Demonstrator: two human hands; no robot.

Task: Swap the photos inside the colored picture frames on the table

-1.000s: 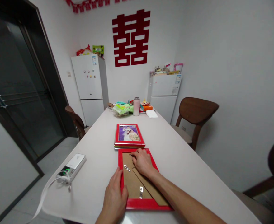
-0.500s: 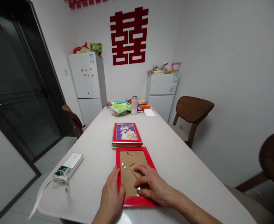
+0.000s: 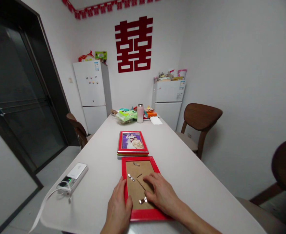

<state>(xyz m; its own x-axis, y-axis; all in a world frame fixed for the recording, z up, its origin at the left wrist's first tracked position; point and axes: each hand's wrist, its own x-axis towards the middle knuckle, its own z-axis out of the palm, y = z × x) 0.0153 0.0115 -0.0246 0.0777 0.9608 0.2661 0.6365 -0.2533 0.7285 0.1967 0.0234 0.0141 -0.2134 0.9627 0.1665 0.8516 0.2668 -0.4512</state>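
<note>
A red picture frame lies face down on the table, its brown backing board showing. Metal turn clips sit at its left and lower edges, with a small metal hanger at the top. My left hand clasps the frame's left side, thumb near the lower left corner. My right hand curls over the right part of the backing, thumb beside the lower clip; what its fingers press on is hidden. A thin dark stand outline or slot marks the board's middle.
Beyond the frame lies a stack of red frames with a photo on top. A white power bank with a cable sits left. A pink bottle, green packets and a white tissue stand far back. Chairs flank the table.
The lower clip has swung from upright to nearly level, off the frame's bottom edge. My right hand has shifted slightly right and away from it. My left hand keeps its hold.
</note>
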